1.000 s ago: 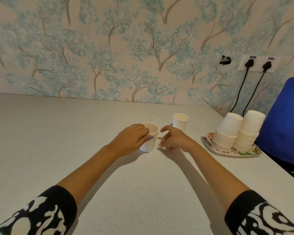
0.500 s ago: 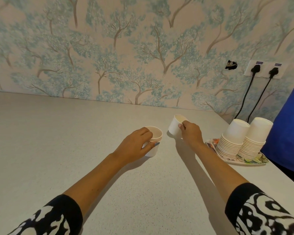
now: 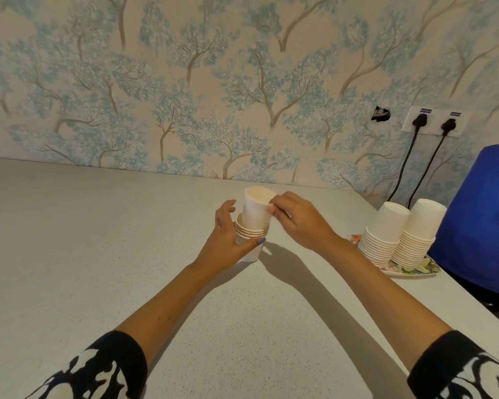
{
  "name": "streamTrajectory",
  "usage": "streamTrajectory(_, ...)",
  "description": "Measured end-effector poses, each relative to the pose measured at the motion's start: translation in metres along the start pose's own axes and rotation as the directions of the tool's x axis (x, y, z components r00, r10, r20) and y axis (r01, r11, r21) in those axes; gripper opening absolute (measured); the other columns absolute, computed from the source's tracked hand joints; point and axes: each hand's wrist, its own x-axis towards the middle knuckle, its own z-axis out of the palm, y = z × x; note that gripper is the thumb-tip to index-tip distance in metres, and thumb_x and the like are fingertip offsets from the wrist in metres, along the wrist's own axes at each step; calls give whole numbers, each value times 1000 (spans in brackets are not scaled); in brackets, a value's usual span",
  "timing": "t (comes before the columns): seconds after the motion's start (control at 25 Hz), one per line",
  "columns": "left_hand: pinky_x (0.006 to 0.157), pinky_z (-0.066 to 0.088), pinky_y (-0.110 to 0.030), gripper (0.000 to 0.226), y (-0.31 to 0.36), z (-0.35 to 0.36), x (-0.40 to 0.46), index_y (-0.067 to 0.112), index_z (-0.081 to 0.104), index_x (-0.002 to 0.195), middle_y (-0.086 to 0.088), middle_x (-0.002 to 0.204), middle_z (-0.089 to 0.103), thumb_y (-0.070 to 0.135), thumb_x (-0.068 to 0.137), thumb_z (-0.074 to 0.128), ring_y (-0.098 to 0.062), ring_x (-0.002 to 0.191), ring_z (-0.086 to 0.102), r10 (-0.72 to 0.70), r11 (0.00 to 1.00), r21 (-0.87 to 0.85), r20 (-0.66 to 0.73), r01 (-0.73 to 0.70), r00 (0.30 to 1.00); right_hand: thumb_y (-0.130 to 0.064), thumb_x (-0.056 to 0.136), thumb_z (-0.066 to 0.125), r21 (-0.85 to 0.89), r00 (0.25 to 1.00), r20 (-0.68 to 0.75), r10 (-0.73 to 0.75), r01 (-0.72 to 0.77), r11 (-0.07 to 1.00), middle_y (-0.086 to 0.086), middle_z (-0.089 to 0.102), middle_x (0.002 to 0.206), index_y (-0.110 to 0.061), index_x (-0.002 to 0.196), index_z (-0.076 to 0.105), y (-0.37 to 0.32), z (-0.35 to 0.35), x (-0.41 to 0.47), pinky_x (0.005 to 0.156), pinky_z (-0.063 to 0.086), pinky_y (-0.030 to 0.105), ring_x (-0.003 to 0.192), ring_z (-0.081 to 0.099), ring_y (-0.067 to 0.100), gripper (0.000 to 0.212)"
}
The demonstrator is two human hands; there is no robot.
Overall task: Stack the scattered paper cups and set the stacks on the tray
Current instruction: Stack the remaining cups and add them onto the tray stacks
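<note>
A short stack of white paper cups (image 3: 249,236) stands upright on the grey table. My left hand (image 3: 228,243) wraps its left side and base. My right hand (image 3: 297,223) pinches the rim of a single white cup (image 3: 255,210), which sits partway inside the top of that stack. At the right edge of the table a patterned tray (image 3: 415,270) carries two tall upside-down cup stacks (image 3: 386,231), leaning side by side.
A blue chair back (image 3: 478,220) rises just right of the tray. Two black plugs and cables (image 3: 415,156) hang from a wall socket behind it. The grey table (image 3: 98,254) runs to the tree-patterned wall.
My right hand picked up the lone cup from behind the stack and brought it left, into the top of the stack that my left hand holds.
</note>
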Motion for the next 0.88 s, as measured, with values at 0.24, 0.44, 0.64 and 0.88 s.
streamTrajectory(0.24, 104, 43, -36, 85, -1, 7, -6, 37, 17, 144, 4, 146, 40, 52, 78, 68, -16, 127, 46, 58, 995, -88, 112, -48, 992, -39, 101, 31, 1, 911, 372, 179, -193, 981, 9, 48, 112, -16, 121, 49, -7, 23, -26, 93, 43, 45, 104, 49, 25, 35)
streamTrajectory(0.44, 89, 48, -22, 67, 9, 15, -13, 37, 29, 135, 3, 135, 53, 47, 81, 67, -16, 115, 56, 4, 996, -90, 78, 3, 997, -65, 90, 33, 248, 863, 431, 263, -393, 886, -4, 13, 159, -41, 146, -6, -17, 39, -43, 111, 29, 36, 139, 26, 17, 72)
streamTrajectory(0.64, 64, 53, -14, 58, 35, 8, -13, 27, 36, 126, 1, 117, 60, 53, 81, 64, -9, 90, 64, -162, 948, -272, 27, 163, 986, -70, 78, 46, 480, 884, 270, 381, -466, 743, 0, 42, 143, -46, 144, -8, -27, 27, -53, 89, 46, 24, 114, 57, 13, 88)
streamTrajectory(0.88, 70, 58, -25, 46, 74, -2, -19, 26, 45, 121, -5, 123, 57, 57, 87, 44, -10, 90, 67, -235, 847, -459, 126, 267, 964, -49, 71, 76, 663, 871, 13, 492, -376, 648, -4, 54, 116, -60, 107, 48, -33, -3, -76, 69, 59, 29, 94, 65, 16, 47)
